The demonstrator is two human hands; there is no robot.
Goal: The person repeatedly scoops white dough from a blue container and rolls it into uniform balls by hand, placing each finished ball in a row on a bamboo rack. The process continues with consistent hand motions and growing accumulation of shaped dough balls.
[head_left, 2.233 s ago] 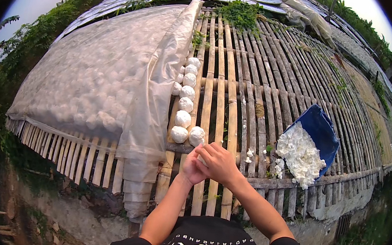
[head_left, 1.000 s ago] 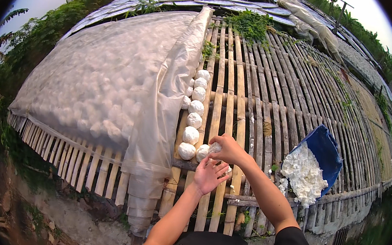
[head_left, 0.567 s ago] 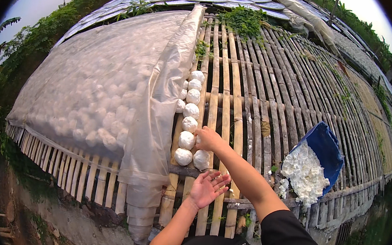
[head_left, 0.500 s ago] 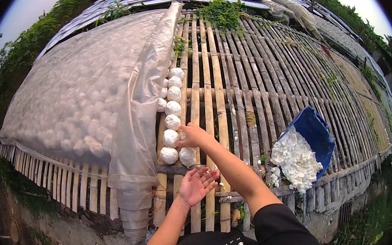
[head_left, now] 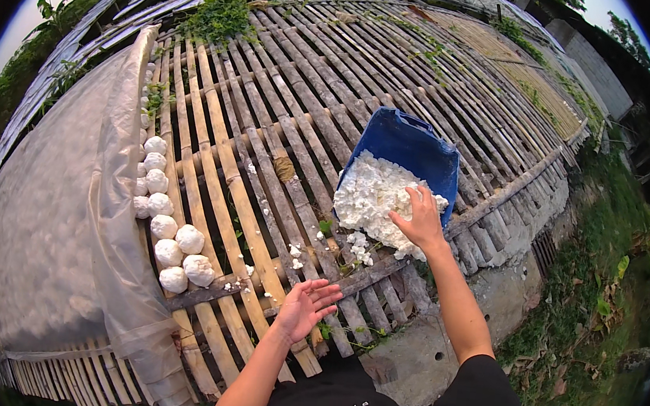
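My right hand [head_left: 420, 219] reaches onto a heap of crumbly white material [head_left: 377, 199], its fingers apart and touching the heap's top right part. The heap spills from the mouth of a blue plastic container [head_left: 418, 145] lying on its side on the bamboo slats. My left hand [head_left: 304, 310] is palm up with fingers spread, holding nothing, over the slats near the front edge. To the left, several white balls [head_left: 167, 253] of similar material stand in rows beside a folded plastic sheet [head_left: 115, 205].
A wide platform of bamboo slats [head_left: 271, 110] with gaps spreads out ahead. White crumbs [head_left: 296, 255] lie scattered on it. Green vines [head_left: 222, 16] grow at the far left. A concrete ledge [head_left: 436, 353] and grass [head_left: 571, 348] lie at the right.
The view has turned right. My right hand has left the ball it was at in the rows and moved right to the white heap. The left hand stays open, palm up.
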